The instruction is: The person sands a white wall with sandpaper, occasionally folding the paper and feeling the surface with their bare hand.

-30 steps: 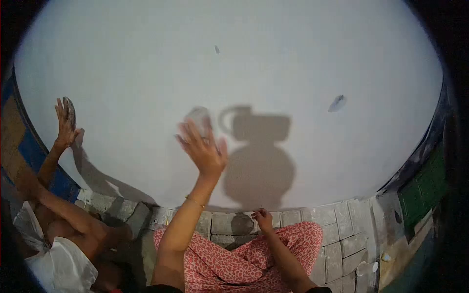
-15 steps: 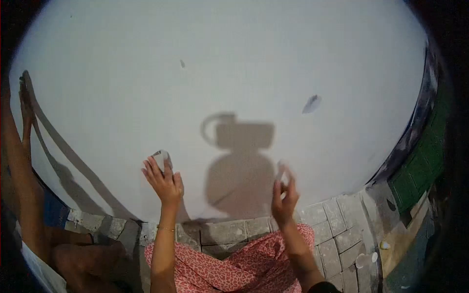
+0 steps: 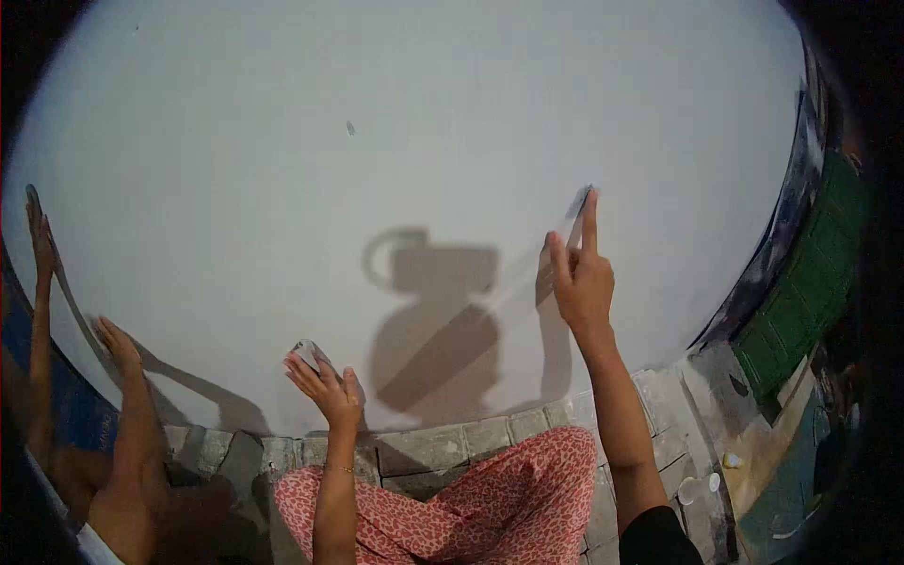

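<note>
A broad white surface point(image 3: 452, 141) fills most of the view. My left hand point(image 3: 330, 391) lies against its lower part, fingers extended and thumb apart. At those fingertips is a small pale grey piece point(image 3: 304, 349), partly covered; whether it is gripped cannot be told. My right hand point(image 3: 586, 287) is raised further up on the right. Its index finger points upward with the tip at a small dark mark point(image 3: 578, 200), the thumb stands apart, and the other fingers are curled. Nothing shows in this hand.
Another person's hand point(image 3: 118, 344) and second hand point(image 3: 41, 250) rest against the surface at left. A small mark point(image 3: 350, 128) is higher up. Paving bricks point(image 3: 424, 450) run along the bottom. A green panel point(image 3: 800, 292) and white lids point(image 3: 690, 490) are at right.
My right hand has moved up and right, its index finger now at the dark mark. My left hand is slightly lower in view. The other person's second hand has come into view.
</note>
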Demonstrator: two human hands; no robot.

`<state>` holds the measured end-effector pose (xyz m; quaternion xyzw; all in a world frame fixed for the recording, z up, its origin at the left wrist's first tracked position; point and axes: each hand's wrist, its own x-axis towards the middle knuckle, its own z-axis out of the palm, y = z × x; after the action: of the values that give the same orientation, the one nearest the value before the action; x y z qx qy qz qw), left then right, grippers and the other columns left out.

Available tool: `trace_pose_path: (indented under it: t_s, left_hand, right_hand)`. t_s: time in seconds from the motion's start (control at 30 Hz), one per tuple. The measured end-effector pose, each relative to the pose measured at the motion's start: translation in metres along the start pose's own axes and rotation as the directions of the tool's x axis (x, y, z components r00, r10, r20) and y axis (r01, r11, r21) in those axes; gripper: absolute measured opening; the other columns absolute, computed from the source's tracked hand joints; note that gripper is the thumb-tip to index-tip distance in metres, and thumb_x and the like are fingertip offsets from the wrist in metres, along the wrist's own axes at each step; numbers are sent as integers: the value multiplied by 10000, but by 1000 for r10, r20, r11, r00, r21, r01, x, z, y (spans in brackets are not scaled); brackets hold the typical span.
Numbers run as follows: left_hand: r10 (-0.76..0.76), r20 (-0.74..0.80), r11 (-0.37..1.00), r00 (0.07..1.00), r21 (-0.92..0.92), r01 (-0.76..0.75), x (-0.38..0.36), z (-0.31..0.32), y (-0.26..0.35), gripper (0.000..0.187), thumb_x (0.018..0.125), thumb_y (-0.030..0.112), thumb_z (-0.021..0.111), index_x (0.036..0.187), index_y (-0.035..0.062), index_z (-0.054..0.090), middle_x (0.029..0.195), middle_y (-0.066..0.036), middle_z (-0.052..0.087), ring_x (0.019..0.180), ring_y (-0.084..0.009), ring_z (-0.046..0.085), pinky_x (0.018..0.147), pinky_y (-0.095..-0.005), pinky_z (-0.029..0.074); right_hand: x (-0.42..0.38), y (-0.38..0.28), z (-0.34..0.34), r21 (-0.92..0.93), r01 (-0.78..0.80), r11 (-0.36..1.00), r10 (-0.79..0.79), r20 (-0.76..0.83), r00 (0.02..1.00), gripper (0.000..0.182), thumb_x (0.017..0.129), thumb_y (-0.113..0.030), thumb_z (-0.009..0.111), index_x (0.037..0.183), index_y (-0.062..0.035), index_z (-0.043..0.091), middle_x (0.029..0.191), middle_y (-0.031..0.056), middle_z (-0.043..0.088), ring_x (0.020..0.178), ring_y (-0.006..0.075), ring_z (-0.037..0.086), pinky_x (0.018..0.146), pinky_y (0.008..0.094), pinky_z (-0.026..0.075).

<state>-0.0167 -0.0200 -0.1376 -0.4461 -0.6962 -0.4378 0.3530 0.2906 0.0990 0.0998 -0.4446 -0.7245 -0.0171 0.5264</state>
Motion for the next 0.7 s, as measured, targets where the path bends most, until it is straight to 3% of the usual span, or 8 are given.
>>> trace_pose_path:
  t_s: [0.1,0.2,0.3,0.33,0.43,0.5,0.57,0.7]
  left_hand:
    - [-33,60,999,998,-2,33,0,-8,3,658,927,369,439,1459,81,179,1503,-243,16,1381,-435,-3,1078,-596,27]
    - [-36,71,999,997,-11,37,0,-12,3,663,922,377,452,1459,91,189,1506,-236,18,1383,-428,0,1081,-592,34]
    - [-16,42,1000,999,-11,16,-2,-7,0,657,921,374,455,1457,91,200,1506,-235,14,1383,-429,0,1081,-592,38]
    - [-12,48,1000,999,-11,13,-3,-7,-1,657,921,374,455,1457,91,200,1506,-235,14,1383,-429,0,1081,-592,38]
    - [-39,53,998,998,-37,41,-2,-11,4,663,919,389,459,1457,98,202,1508,-231,16,1382,-431,1,1083,-587,39]
    - [-58,68,997,996,-42,61,0,-13,6,667,920,423,451,1443,69,238,1509,-227,24,1383,-428,2,1085,-583,39]
    - [-56,64,998,996,-38,58,-1,-12,5,665,924,435,441,1433,50,255,1508,-227,27,1383,-426,3,1086,-581,36]
    - [-87,101,995,991,-41,91,-2,-13,7,666,933,460,411,1402,0,304,1504,-235,42,1384,-422,8,1087,-578,25]
  right_hand:
    - [-5,-2,4,52,-53,997,53,-8,999,739,908,-361,521,1461,-57,137,429,27,432,357,163,414,394,300,351]
    - [-25,-2,11,-30,24,999,-22,70,997,756,901,-374,527,1463,-67,127,428,29,427,365,176,427,407,302,365]
    - [-9,-3,10,55,19,998,-18,-24,1000,743,900,-361,526,1462,-74,135,431,39,435,366,194,443,409,317,369]
    - [-3,-4,6,55,-48,997,49,-16,999,730,901,-345,524,1461,-75,141,435,50,444,371,215,456,414,327,374]
    - [-8,-7,2,43,-54,998,54,5,999,726,902,-336,526,1461,-79,142,437,51,449,375,218,461,417,332,376]
    - [-26,-2,7,32,21,999,-20,-14,1000,727,900,-338,530,1463,-85,144,433,52,449,369,219,459,414,335,372]
    - [-31,0,7,-58,16,998,-12,62,998,724,899,-342,530,1463,-90,153,429,54,446,360,215,452,412,339,366]
    - [-5,-3,-3,-23,-50,998,50,3,999,700,904,-353,518,1458,-88,181,423,61,441,358,218,441,416,345,368]
